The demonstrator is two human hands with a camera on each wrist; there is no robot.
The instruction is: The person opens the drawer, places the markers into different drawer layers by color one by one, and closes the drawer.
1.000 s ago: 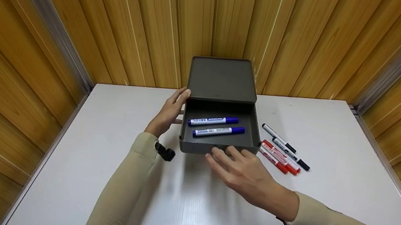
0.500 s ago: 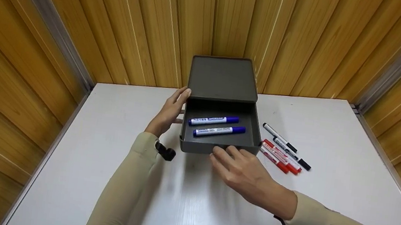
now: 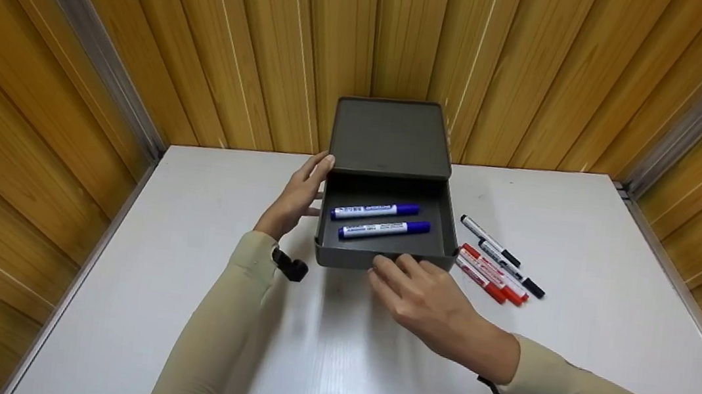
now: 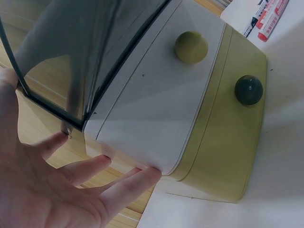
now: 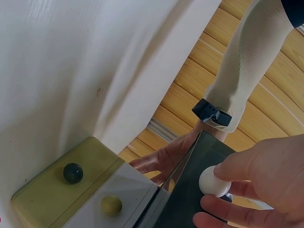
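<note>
Grey plastic top drawer (image 3: 387, 227), pulled out at the table's twelve o'clock, likely light, rigid and slick: right hand (image 3: 428, 302) pinches its white knob (image 5: 213, 181), straight-fingered left hand (image 3: 298, 194) braces the cabinet (image 3: 391, 137).

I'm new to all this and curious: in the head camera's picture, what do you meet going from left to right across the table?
Left hand → blue markers in the open grey drawer → red and black pens lying on the white table.
</note>
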